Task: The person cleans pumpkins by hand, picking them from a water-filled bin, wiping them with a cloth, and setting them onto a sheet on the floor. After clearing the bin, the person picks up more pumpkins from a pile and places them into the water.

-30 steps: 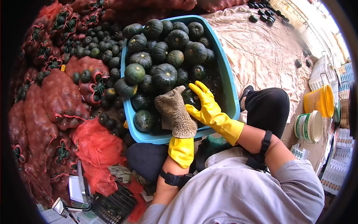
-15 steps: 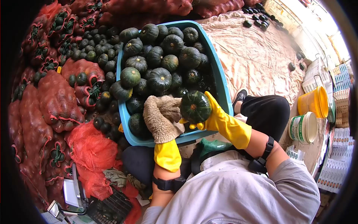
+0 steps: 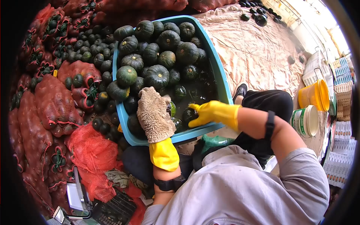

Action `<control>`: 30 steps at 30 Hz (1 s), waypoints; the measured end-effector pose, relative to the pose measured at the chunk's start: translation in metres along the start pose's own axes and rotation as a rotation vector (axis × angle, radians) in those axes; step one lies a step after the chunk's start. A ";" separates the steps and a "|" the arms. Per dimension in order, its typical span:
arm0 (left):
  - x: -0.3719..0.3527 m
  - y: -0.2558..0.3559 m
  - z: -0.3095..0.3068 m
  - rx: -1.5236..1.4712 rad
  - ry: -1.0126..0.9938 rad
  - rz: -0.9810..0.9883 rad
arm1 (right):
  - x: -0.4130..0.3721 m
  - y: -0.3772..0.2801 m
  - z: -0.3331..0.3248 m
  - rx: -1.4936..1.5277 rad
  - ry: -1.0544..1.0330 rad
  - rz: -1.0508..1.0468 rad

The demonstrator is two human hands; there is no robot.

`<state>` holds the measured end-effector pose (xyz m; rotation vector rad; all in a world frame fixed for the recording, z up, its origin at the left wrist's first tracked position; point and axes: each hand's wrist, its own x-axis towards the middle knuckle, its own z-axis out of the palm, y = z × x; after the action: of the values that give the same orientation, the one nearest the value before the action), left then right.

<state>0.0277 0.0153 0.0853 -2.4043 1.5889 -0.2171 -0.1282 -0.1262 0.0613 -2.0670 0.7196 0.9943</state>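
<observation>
A blue tub (image 3: 222, 80) full of dark green pumpkins (image 3: 156, 76) and dark water stands in front of me. My left hand (image 3: 155, 116) wears a fluffy beige mitt over a yellow rubber glove, and its fingers are hidden. Against the mitt's right side shows a pumpkin with a pale green patch (image 3: 173, 108). My right hand (image 3: 210, 113), in a yellow rubber glove, is over the near right of the tub. Its fingers are spread apart at a wet dark pumpkin (image 3: 187, 114) low in the tub.
Red net sacks (image 3: 56, 105) and loose pumpkins crowd the left side. A pinkish cloth (image 3: 258, 52) spreads beyond the tub, with several pumpkins (image 3: 260, 20) at its far end. A yellow bucket (image 3: 313, 95) and a white bucket (image 3: 304, 120) stand at right.
The pumpkin in my right hand is gone from it, and that hand has opened low at the tub. My mitted left hand has shifted slightly left. One larger-looking pumpkin now shows near the far cloth.
</observation>
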 end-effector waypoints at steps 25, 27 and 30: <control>0.014 0.071 0.002 -0.173 0.007 0.199 | 0.018 -0.002 0.048 0.649 0.999 -0.791; 0.011 0.087 0.019 -0.173 0.076 0.207 | 0.043 -0.002 0.031 0.585 1.300 -0.499; -0.003 0.078 0.015 -0.873 0.242 0.152 | 0.012 -0.009 0.041 0.609 1.151 -0.725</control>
<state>-0.0386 -0.0092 0.0489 -2.9085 2.3279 0.2958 -0.1323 -0.0907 0.0362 -1.9218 0.5794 -0.8165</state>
